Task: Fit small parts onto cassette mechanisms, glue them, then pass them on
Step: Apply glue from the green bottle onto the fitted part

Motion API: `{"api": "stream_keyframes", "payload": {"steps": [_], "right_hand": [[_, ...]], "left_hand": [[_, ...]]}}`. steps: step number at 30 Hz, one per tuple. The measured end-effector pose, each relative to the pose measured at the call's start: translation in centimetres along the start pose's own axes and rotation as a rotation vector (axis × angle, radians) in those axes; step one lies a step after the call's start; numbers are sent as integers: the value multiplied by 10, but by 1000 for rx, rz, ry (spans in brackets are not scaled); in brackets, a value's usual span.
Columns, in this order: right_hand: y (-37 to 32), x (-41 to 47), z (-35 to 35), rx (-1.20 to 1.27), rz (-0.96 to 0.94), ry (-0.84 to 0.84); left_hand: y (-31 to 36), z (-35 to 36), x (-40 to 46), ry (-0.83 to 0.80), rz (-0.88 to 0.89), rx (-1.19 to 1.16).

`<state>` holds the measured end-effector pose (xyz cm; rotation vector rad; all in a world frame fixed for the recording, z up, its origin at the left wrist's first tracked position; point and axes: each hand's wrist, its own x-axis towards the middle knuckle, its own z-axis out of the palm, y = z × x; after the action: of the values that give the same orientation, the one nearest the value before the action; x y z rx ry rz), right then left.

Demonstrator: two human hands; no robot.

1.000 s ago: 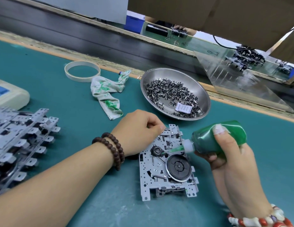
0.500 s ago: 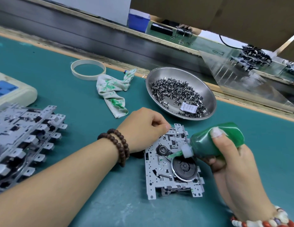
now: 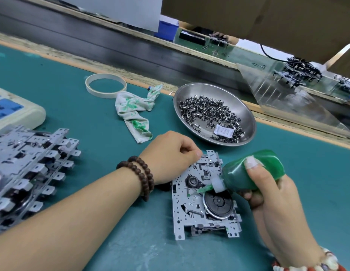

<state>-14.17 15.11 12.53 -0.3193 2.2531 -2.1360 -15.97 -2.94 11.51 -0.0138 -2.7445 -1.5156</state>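
Cassette mechanism (image 3: 204, 200) lies between both hands: left hand (image 3: 170, 155) steadies its far-left corner, right hand (image 3: 268, 190) squeezes glue bottle (image 3: 248, 173), nozzle pointing left onto it

A teal-matted worktop (image 3: 76, 106) carries a cassette mechanism (image 3: 205, 198) near the front; a stack of mechanisms (image 3: 29, 171) at left; a steel bowl (image 3: 246, 112) of small parts (image 3: 207, 110); a green-stained rag (image 3: 135, 114); a tape ring (image 3: 105, 85); a pale device (image 3: 14, 112).

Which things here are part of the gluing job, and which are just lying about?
In use: cassette mechanism, green glue bottle, left hand, right hand, steel bowl of small parts, stack of mechanisms.

Lying about: stained rag, tape ring, beige device.
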Motion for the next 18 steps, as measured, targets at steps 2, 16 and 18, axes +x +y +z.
{"api": "stream_keyframes", "payload": {"steps": [2,16,18], "right_hand": [[1,0,-1,-14,3,6],[0,0,1,18,5,25],[0,0,1,13,14,35]], "left_hand": [[0,0,0,-1,-1,1],[-2,0,1,2,15,-6],[-2,0,1,2,16,-1]]}}
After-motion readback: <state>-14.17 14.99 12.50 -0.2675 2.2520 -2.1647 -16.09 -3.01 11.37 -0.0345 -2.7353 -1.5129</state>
